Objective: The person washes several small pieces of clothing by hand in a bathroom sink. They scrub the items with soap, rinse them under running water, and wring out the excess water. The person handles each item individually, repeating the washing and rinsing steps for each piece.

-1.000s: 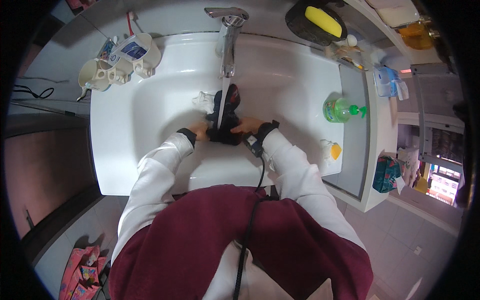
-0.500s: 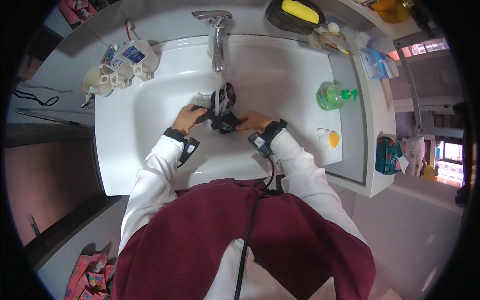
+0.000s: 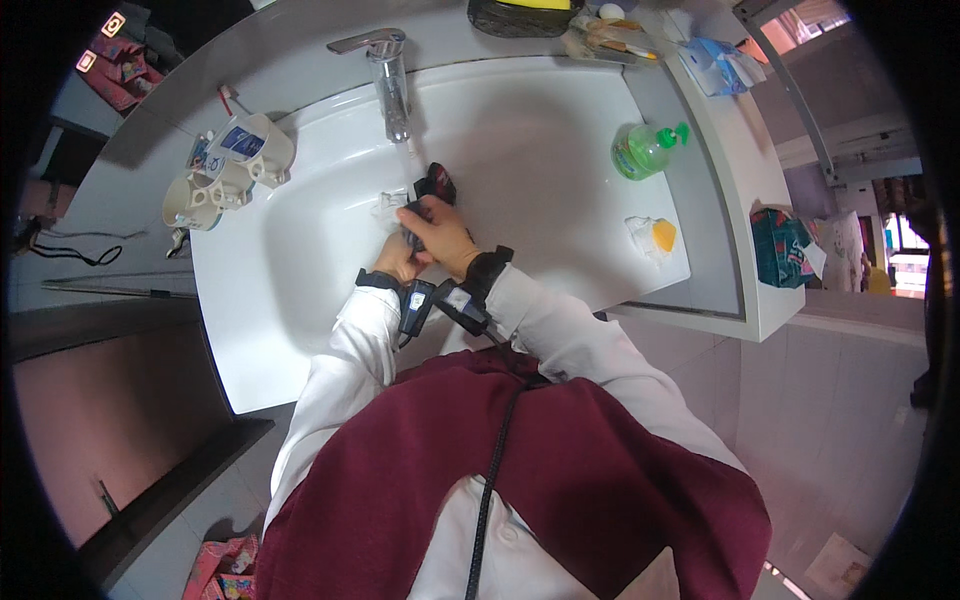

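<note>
Washbasin (image 3: 540, 150) with dark cloth (image 3: 437, 185) held below a tap (image 3: 395, 100)

Seen from above, a person's 2 bare hands meet inside the white washbasin, left of its middle. The right hand (image 3: 445, 235) is closed on the near part of the dark cloth, thumb on top. The left hand (image 3: 402, 258) is curled on the cloth too, close against the right; its fingertips are partly hidden. The cloth's far end, marked with red, sticks out past the right hand toward the chrome tap, where a thin stream of water falls.

Just left of the cloth lies a crumpled white item (image 3: 388, 207). Black straps (image 3: 490, 268) circle both wrists, each with a small dark device.

At the far left corner stand 3 pale mugs (image 3: 268, 160). On the right side are a green pump bottle (image 3: 640, 152) and, nearer the person, a yellow piece (image 3: 663, 236) on white wrapping (image 3: 643, 236).
</note>
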`<state>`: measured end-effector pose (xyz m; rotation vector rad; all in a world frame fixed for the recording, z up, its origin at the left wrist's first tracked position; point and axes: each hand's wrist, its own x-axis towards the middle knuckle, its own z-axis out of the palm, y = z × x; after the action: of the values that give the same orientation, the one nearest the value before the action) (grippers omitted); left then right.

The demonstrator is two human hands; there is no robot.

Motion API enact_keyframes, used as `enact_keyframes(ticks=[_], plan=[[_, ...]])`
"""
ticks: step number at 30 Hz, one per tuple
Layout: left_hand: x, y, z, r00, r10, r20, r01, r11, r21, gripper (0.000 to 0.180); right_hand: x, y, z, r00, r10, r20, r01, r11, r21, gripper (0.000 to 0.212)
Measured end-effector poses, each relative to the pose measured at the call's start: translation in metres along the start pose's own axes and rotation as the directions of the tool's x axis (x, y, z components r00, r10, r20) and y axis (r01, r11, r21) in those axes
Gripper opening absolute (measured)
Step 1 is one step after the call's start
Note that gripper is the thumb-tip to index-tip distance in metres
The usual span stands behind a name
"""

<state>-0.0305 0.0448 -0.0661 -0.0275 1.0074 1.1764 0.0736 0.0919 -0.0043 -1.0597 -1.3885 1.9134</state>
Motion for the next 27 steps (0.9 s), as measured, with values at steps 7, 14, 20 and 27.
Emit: enact_keyframes(ticks=[7, 14, 20, 27], plan=[[-0.013, 0.012, 0.017, 1.0, -0.011, 0.005, 0.011, 1.0, 0.012, 0.023, 0.01, -0.009, -0.002, 0.956, -0.286, 0.065, 0.248, 0.67, -0.699, 0.04], [-0.022, 0.029, 0.053, 0.991, -0.056, -0.125, 0.077, 0.982, 0.173, 0.03, 0.05, 0.019, -0.033, 0.947, -0.269, -0.177, 0.04, 0.644, -0.764, 0.04], [0.002, 0.035, 0.024, 0.999, -0.037, -0.037, 0.035, 0.998, -0.055, 0.044, 0.054, 0.014, -0.011, 0.899, -0.417, -0.133, 0.243, 0.729, -0.639, 0.032], [0.006, 0.034, -0.013, 0.57, 0.343, 0.747, -0.764, -0.115, 0.635, 0.031, 0.032, -0.004, 0.006, 0.921, -0.386, 0.052, 0.323, 0.682, -0.656, 0.039]])
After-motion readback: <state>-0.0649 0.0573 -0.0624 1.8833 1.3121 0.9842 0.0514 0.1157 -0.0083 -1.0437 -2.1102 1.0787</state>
